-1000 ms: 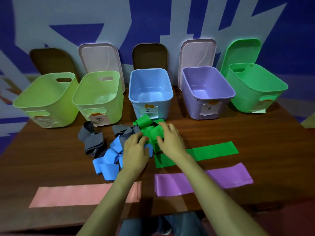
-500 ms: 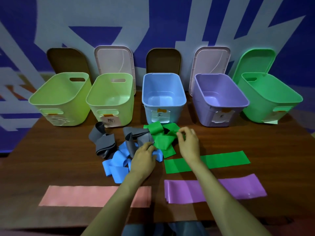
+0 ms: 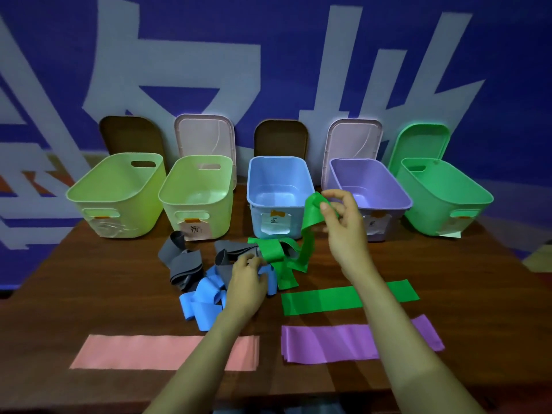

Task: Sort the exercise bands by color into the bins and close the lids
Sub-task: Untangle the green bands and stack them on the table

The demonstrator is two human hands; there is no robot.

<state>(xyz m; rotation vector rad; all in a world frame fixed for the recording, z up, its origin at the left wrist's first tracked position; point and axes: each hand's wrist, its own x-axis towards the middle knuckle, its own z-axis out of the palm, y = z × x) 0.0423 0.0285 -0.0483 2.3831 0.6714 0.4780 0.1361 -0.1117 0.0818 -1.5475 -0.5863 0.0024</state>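
Green band (image 3: 310, 225) higher, in right grip (image 3: 343, 225)

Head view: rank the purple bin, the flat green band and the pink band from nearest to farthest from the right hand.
1. The purple bin, just behind the right hand and slightly to its right.
2. The flat green band, on the table below the hand, toward the person.
3. The pink band, at the table's near left.
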